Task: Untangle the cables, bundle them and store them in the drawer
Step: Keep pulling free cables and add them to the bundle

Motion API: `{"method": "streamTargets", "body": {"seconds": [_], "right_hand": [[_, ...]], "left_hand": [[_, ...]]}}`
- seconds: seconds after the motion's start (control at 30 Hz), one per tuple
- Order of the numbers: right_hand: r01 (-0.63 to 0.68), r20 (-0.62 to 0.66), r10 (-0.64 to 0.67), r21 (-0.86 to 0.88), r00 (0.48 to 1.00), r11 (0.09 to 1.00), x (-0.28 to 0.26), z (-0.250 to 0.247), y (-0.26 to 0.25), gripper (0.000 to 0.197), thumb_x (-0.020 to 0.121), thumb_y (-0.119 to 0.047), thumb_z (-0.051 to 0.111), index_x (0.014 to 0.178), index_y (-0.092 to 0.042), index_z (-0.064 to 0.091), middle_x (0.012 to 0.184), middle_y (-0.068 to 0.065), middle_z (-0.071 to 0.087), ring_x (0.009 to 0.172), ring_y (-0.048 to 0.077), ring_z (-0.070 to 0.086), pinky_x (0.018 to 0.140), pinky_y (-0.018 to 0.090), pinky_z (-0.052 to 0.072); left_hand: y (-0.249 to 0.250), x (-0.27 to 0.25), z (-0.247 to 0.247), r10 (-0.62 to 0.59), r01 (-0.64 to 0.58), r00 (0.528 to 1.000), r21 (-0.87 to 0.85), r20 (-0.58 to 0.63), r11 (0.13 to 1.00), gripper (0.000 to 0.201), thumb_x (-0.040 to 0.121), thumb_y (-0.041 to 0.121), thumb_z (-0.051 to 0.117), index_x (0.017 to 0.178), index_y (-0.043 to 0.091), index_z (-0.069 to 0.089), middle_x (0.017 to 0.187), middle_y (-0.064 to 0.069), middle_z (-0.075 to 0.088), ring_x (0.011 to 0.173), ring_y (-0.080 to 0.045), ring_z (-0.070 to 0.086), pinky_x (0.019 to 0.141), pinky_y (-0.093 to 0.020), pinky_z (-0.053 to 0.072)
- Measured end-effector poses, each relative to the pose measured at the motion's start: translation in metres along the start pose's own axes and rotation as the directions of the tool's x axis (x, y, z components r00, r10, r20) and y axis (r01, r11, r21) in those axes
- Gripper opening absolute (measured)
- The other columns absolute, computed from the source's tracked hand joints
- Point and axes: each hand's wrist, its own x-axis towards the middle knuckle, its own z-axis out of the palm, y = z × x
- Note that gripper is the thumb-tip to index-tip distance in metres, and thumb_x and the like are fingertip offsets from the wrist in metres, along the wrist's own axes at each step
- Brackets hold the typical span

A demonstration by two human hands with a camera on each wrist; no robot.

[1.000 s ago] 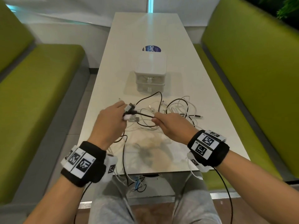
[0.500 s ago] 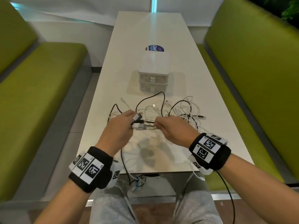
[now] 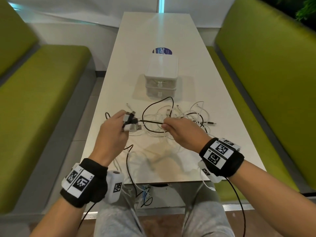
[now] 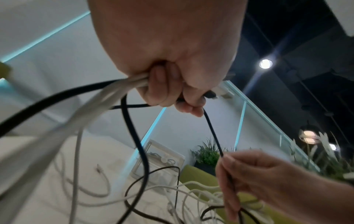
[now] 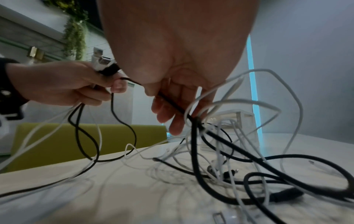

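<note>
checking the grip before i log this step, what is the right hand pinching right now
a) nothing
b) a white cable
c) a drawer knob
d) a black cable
d: the right hand pinches the black cable, which runs taut across to the plug ends gripped in the left hand; the drawer unit sits untouched farther back on the table.

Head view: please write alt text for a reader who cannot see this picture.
Above a long white table, the left hand grips a bunch of white and black cable plugs, while the right hand pinches a thin black cable stretched between both hands. Tangled white and black cables lie before a small white two-drawer box, both drawers shut.
</note>
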Motion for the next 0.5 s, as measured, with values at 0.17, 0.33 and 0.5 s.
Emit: {"method": "streamTargets", "body": {"seconds": [0.17,0.33,0.5], "right_hand": [[-0.013,0.011,0.013,-0.056,1.0,0.998,-0.005,0.004,0.016,0.036,0.103,-0.04,0.031,0.084,-0.015,0.048,0.074,-0.003,0.057,0.067,0.026,0.054,0.062,0.038,0.04],[0.072,0.034,-0.067,-0.163,0.997,0.984,-0.009,0.008,0.002,0.031,0.105,-0.033,0.032,0.082,-0.017,0.042,0.071,-0.002,0.056,0.063,0.026,0.05,0.069,0.026,0.018],[0.087,0.062,-0.078,-0.165,0.995,0.982,-0.007,0.006,-0.009,0.03,0.105,-0.035,0.028,0.087,-0.018,0.045,0.084,0.003,0.067,0.072,0.03,0.055,0.066,0.025,0.013]], "left_hand": [[-0.014,-0.003,-0.006,-0.2,0.195,0.979,-0.106,-0.044,0.975,0.022,0.091,-0.002,0.044,0.091,0.007,0.064,0.09,-0.005,0.068,0.09,-0.024,0.062,0.078,-0.039,0.049],[-0.007,0.0,0.006,-0.174,0.172,0.985,0.178,-0.004,0.969,0.031,0.088,-0.006,0.046,0.107,0.008,0.065,0.106,-0.005,0.067,0.091,-0.03,0.063,0.073,-0.039,0.05],[0.016,-0.002,0.03,0.031,-0.079,0.971,0.196,0.237,0.977,0.034,0.084,0.0,0.051,0.109,0.016,0.068,0.114,0.004,0.063,0.089,-0.028,0.064,0.073,-0.043,0.052]]}}
